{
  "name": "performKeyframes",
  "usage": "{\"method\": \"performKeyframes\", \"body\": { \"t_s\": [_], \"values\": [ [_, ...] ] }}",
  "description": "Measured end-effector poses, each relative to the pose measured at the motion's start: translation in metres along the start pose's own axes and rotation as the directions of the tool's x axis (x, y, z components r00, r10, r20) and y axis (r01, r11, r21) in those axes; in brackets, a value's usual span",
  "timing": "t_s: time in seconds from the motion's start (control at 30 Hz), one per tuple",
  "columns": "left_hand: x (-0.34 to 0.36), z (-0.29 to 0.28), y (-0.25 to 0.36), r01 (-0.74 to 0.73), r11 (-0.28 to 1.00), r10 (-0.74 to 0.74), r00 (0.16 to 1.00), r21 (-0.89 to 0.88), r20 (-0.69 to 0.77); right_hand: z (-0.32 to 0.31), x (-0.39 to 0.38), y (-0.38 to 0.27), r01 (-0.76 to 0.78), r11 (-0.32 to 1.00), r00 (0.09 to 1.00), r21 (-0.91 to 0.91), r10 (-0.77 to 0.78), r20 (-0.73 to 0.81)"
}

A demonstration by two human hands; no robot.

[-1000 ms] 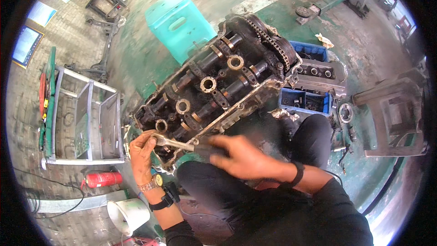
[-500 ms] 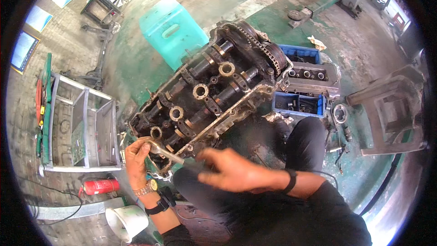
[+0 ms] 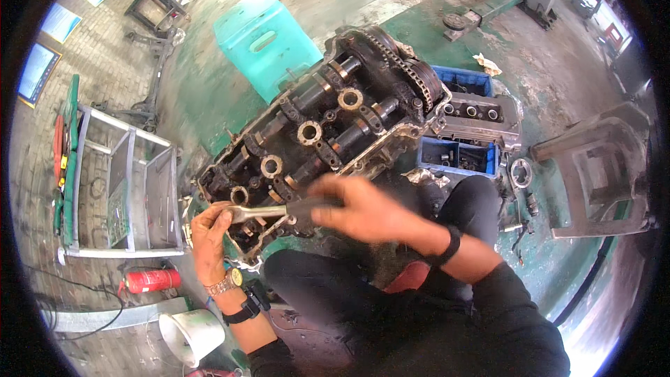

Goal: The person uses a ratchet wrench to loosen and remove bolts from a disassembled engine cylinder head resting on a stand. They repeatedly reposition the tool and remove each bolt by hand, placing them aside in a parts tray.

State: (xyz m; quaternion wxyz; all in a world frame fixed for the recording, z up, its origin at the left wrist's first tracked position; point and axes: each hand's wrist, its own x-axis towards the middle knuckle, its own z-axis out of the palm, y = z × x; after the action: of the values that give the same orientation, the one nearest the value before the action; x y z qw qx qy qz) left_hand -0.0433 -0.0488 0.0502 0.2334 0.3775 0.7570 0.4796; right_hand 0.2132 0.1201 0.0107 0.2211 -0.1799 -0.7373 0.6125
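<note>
On the far left, blue framed boards (image 3: 38, 70) hang on the wall, and a red extinguisher (image 3: 152, 281) lies beside a white funnel (image 3: 192, 335). The left hand (image 3: 209, 237) is closed around the head end of a ratchet wrench (image 3: 269, 211), at the near end of the cylinder head (image 3: 314, 132). The right hand (image 3: 363, 209), blurred, seems to grasp the handle. The step looks like turning a bolt; next probably needs a steady swing. A turquoise box (image 3: 262, 42) stands behind; blue trays (image 3: 457, 153) are at right.
</note>
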Motion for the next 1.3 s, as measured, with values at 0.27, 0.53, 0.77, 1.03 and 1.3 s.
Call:
{"method": "performKeyframes", "body": {
  "t_s": [0.27, 0.53, 0.77, 1.03, 1.3],
  "values": [
    [-0.004, 0.000, 0.007, -0.006, 0.998, 0.004, 0.999, 0.060, 0.040, 0.008, -0.013, -0.015, -0.064, 0.998, 0.997, 0.028, 0.063, 0.043],
    [0.011, -0.010, 0.010, 0.014, 0.999, -0.022, 0.983, 0.050, 0.183, 0.114, -0.043, -0.012, -0.197, 0.924, 0.947, 0.327, 0.093, 0.308],
    [0.009, -0.005, 0.002, -0.030, 0.999, 0.038, 0.985, -0.045, 0.169, -0.009, -0.004, -0.004, -0.182, 0.977, 0.980, 0.107, 0.171, 0.105],
    [0.008, -0.006, 0.001, 0.000, 0.996, 0.016, 0.982, -0.086, 0.187, 0.012, -0.027, -0.008, -0.202, 0.977, 0.965, 0.072, 0.186, 0.187],
    [0.013, -0.012, 0.007, 0.025, 1.000, -0.022, 0.971, -0.013, 0.238, 0.112, -0.047, -0.004, -0.231, 0.916, 0.941, 0.329, 0.125, 0.313]
  ]
}}
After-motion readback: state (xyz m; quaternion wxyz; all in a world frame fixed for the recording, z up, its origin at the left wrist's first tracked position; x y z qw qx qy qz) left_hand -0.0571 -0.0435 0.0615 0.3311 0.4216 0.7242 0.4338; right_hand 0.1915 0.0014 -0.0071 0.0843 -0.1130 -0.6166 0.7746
